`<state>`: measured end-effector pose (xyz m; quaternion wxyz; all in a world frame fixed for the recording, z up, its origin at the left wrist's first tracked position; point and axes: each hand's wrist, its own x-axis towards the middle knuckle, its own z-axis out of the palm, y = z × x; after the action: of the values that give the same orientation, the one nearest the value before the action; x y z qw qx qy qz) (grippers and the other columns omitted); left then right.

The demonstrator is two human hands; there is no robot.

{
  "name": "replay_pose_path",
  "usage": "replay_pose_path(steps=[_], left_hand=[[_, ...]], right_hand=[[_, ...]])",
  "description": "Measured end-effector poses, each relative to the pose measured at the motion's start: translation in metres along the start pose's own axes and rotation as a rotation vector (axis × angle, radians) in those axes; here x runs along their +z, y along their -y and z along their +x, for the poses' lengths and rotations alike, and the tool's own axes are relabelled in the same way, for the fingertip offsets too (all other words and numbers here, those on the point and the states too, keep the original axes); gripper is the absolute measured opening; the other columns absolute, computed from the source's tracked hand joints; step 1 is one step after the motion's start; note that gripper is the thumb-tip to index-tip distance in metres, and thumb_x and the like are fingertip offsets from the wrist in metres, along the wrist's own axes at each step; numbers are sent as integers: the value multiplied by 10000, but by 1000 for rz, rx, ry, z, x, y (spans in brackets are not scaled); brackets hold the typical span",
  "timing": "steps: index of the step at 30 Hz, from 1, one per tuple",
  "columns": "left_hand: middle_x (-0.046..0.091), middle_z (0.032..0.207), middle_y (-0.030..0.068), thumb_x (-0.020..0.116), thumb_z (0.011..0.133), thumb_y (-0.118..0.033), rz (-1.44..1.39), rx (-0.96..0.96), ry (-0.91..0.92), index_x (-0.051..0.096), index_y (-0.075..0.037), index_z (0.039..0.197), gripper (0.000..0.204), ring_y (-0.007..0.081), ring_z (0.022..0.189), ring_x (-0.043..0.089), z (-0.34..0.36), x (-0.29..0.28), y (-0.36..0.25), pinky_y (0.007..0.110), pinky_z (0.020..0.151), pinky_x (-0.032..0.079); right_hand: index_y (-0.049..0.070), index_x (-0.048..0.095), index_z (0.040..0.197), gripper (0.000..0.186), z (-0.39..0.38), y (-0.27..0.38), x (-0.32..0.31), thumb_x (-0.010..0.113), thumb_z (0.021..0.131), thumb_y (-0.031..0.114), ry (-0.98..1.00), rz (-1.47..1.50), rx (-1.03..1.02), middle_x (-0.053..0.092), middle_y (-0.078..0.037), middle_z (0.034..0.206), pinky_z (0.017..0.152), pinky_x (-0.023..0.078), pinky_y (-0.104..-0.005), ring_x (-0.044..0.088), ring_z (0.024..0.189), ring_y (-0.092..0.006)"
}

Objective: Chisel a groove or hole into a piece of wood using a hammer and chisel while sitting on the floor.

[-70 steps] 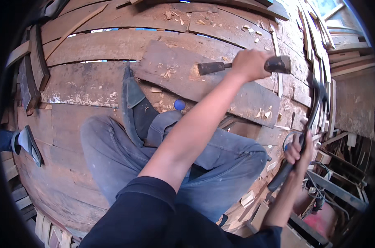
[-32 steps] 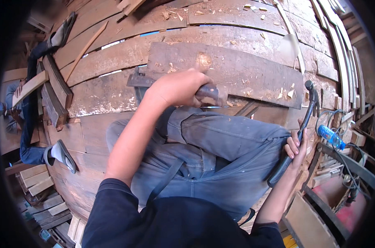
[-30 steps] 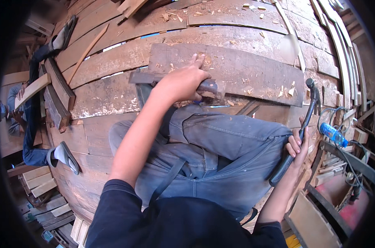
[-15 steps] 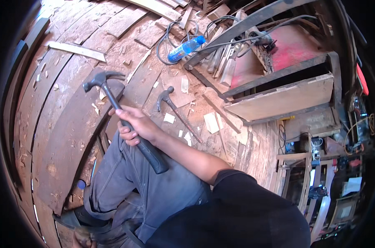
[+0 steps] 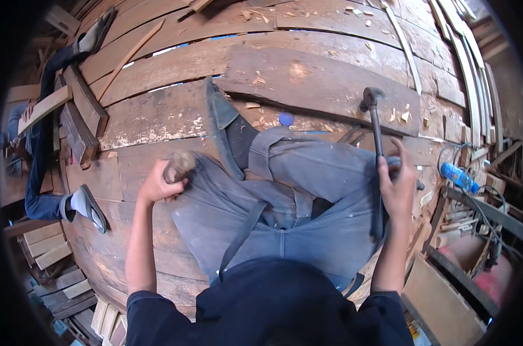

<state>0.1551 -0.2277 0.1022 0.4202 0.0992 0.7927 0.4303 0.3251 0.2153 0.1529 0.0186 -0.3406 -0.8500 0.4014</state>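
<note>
In my left hand is a rough grey-brown lump, gripped over my left knee; what it is made of I cannot make out. My right hand holds a dark-handled claw hammer beside my right thigh, thumb against the handle and index finger raised. The hammer's head points away from me, above a wide dark plank. My legs in grey trousers are folded on the board floor.
Another person's legs and sandals are at the left, by stacked wood blocks. A blue-labelled bottle, cables and a wooden frame stand at the right. A blue cap and wood chips lie ahead.
My view has swung left. The left hand, earlier low by my foot, is now raised with the lump. The hammer has turned to point forward, and my right hand's finger has lifted.
</note>
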Motion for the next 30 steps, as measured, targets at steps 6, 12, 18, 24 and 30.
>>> replay_pose_path(steps=[6, 12, 18, 24, 30], left_hand=[[517, 531, 10, 635, 721, -26, -187, -5, -131, 555, 16, 827, 140, 98, 364, 491, 0, 12, -10, 251, 351, 386], [521, 538, 14, 605, 688, -35, -208, 7, -118, 529, 10, 729, 97, 101, 363, 497, 10, 6, -6, 243, 342, 388], [524, 552, 21, 601, 680, 4, -206, 9, -117, 534, 16, 817, 152, 104, 362, 494, 13, 4, 4, 250, 335, 386], [526, 578, 37, 606, 685, 13, -202, -30, -126, 522, 22, 868, 202, 118, 376, 500, 16, 1, 5, 265, 325, 384], [542, 585, 32, 672, 617, -61, 16, -82, -189, 549, -24, 829, 248, 142, 483, 550, 8, -10, 35, 302, 480, 455]], right_hand=[[14, 687, 1006, 252, -62, 108, 0, 635, 863, 214, -7, 394, -551, 609, -130, 1094, 808, 485, -376, 604, 872, -269], [82, 744, 787, 150, -76, 153, 42, 666, 872, 177, 548, 1155, -682, 598, -158, 972, 589, 456, -294, 545, 754, -195], [45, 733, 843, 88, -72, 147, 101, 676, 853, 111, 222, 1659, -833, 583, -122, 881, 582, 399, -265, 526, 715, -166], [16, 728, 809, 134, -62, 138, 74, 703, 829, 146, 359, 1698, -611, 588, -62, 718, 536, 358, -249, 495, 602, -141], [-17, 693, 827, 241, -49, 84, 101, 564, 953, 144, 844, 1927, -642, 560, -94, 677, 492, 390, -334, 529, 563, -225]])
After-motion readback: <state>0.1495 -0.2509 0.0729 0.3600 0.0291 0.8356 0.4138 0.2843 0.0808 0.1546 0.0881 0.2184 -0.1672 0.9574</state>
